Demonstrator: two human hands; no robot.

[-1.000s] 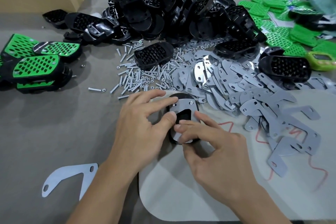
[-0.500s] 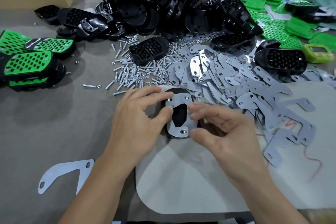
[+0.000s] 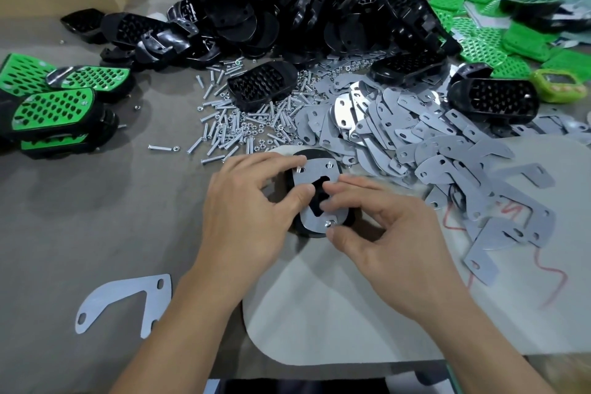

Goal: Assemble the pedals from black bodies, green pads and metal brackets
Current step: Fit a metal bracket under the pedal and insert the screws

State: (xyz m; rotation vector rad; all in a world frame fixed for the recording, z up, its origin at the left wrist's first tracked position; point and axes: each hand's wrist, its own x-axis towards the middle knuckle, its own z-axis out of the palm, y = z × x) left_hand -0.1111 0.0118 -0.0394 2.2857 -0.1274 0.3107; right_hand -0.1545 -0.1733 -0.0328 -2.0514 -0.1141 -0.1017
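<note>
Grey worktop (image 3: 80, 201) all the way out, with a pale mat (image 3: 351, 313) laid at the near edge, and that was where the action sat. One black body (image 3: 311, 154) lay face down at the mat's far end, a metal bracket (image 3: 315, 171) seated on its back with screw ends poking up through the holes.

The left hand (image 3: 246, 211) gripped the body, fingers curled over its far-left rim and thumb pressing the bracket flat; a clamp, by the look of it, so the holes stayed lined up. The right hand (image 3: 390, 230) pinched the bracket's near end, fingers on top, thumb under, narrowed round the lower screw (image 3: 328, 223). Whether a nut sat between them could not be told.

Room was tight ahead: loose screws (image 3: 230, 125) just beyond the left knuckles, the heap of brackets (image 3: 431, 144) touching the body on the right, the pile of bodies (image 3: 287, 9) and green pads (image 3: 479, 32) farther back. Open space lay nearer and left, past a stray bracket (image 3: 124, 301), with finished pedals (image 3: 54, 105) parked at the left edge.
</note>
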